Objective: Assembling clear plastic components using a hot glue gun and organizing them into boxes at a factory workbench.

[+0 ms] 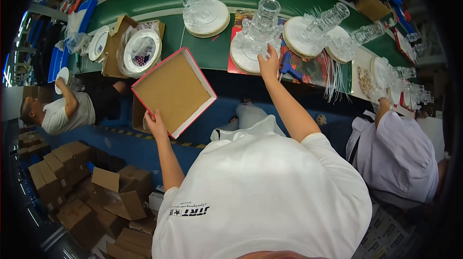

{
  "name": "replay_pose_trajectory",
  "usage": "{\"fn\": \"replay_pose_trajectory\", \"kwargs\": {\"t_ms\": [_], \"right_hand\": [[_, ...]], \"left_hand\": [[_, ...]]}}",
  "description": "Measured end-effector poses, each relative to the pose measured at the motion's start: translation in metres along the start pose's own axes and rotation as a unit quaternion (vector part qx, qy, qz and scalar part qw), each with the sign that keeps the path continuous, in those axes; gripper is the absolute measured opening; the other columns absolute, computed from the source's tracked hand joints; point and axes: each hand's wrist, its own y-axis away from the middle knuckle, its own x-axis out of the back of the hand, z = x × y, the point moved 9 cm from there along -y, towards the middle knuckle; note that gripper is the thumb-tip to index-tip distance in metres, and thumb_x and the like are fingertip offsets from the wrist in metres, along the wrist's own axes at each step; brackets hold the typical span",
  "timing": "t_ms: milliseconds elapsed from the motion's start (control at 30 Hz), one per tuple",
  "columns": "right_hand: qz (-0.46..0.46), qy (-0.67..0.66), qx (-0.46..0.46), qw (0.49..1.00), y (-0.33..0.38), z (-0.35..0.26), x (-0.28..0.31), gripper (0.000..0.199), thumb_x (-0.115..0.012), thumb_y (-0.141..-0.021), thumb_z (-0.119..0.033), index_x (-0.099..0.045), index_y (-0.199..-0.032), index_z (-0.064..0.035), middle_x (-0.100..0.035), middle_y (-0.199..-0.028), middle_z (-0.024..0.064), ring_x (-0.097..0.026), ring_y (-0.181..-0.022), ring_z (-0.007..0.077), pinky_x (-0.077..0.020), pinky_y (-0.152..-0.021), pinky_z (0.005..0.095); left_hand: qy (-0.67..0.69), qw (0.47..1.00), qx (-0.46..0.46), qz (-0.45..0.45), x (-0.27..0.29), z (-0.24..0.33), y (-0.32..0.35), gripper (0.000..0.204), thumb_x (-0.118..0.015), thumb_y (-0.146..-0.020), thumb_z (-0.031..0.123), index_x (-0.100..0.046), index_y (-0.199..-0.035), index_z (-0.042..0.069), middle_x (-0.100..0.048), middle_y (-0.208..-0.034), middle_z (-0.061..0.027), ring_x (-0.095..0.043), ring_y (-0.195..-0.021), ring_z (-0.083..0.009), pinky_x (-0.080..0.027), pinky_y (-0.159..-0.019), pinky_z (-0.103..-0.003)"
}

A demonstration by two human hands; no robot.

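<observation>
My left hand [156, 126] is closed on the near edge of a shallow square box [174, 96] with a brown inside and red outer sides. The box is tilted, its hollow side facing me. My right hand [269, 66] has its fingers apart at the near edge of a round white base [243, 56]. On that base stands a clear plastic tiered piece [265, 18] with small clear cups around it. Whether my fingertips touch the base, I cannot tell. A blue glue gun [291, 68] lies just right of my right hand.
More white bases with clear towers stand along the green bench, one white base [206, 22] back left. Thin white strands [336, 78] hang over the bench edge. An open carton [115, 49] holds a white ring. Co-workers sit left and right [395, 148]. Cardboard boxes [72, 172] are piled lower left.
</observation>
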Motion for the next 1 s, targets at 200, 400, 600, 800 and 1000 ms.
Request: {"fn": "replay_pose_trajectory", "kwargs": {"t_ms": [200, 400, 600, 800, 1000], "right_hand": [[-0.021, 0.051, -0.007, 0.998, 0.013, 0.024, 0.057, 0.04, -0.057, -0.072, -0.003, -0.051, -0.111, -0.0039, -0.053, -0.109, 0.0154, -0.054, -0.102, 0.0286, -0.0465, -0.082, 0.037], [-0.024, 0.334, 0.08, 0.939, -0.016, 0.05, 0.135, 0.041, -0.058, -0.069, -0.001, -0.052, -0.109, -0.0057, -0.054, -0.109, 0.013, -0.053, -0.102, 0.0304, -0.0449, -0.083, 0.0379], [-0.127, 0.451, 0.107, 0.877, -0.025, 0.05, 0.105, 0.044, -0.062, -0.065, -0.003, -0.053, -0.108, -0.0081, -0.054, -0.103, 0.0124, -0.051, -0.101, 0.0318, -0.0435, -0.083, 0.041], [-0.119, 0.537, 0.025, 0.835, -0.02, 0.101, 0.089, 0.038, -0.064, -0.066, -0.009, -0.052, -0.102, -0.0096, -0.055, -0.101, 0.0131, -0.054, -0.096, 0.0294, -0.0425, -0.083, 0.0432], [-0.041, 0.476, 0.068, 0.876, 0.0, 0.094, 0.105, 0.037, -0.065, -0.068, -0.008, -0.051, -0.102, -0.0078, -0.057, -0.097, 0.0151, -0.055, -0.091, 0.0333, -0.0445, -0.075, 0.0429]], "left_hand": [[-0.083, 0.996, -0.024, -0.037, -0.027, 0.015, -0.036, 0.03, -0.051, -0.093, 0.017, -0.045, -0.118, 0.001, -0.059, -0.102, -0.01, -0.056, -0.092, -0.0154, -0.044, -0.08, -0.026], [-0.145, 0.985, -0.018, -0.089, -0.055, 0.018, -0.064, 0.032, -0.053, -0.092, 0.019, -0.046, -0.118, 0.002, -0.06, -0.098, -0.0092, -0.057, -0.086, -0.0142, -0.044, -0.076, -0.025], [-0.129, 0.981, -0.002, -0.143, -0.093, 0.03, -0.076, 0.033, -0.055, -0.091, 0.019, -0.047, -0.117, 0.002, -0.061, -0.096, -0.0088, -0.057, -0.086, -0.0138, -0.045, -0.075, -0.025], [-0.095, 0.976, -0.01, -0.196, -0.098, 0.02, -0.105, 0.032, -0.056, -0.09, 0.019, -0.049, -0.116, 0.001, -0.062, -0.096, -0.0088, -0.057, -0.087, -0.014, -0.045, -0.075, -0.025], [-0.073, 0.966, -0.049, -0.245, -0.118, 0.037, -0.134, 0.029, -0.055, -0.091, 0.016, -0.048, -0.115, 0.002, -0.062, -0.096, -0.0089, -0.058, -0.085, -0.0138, -0.044, -0.076, -0.025]]}}
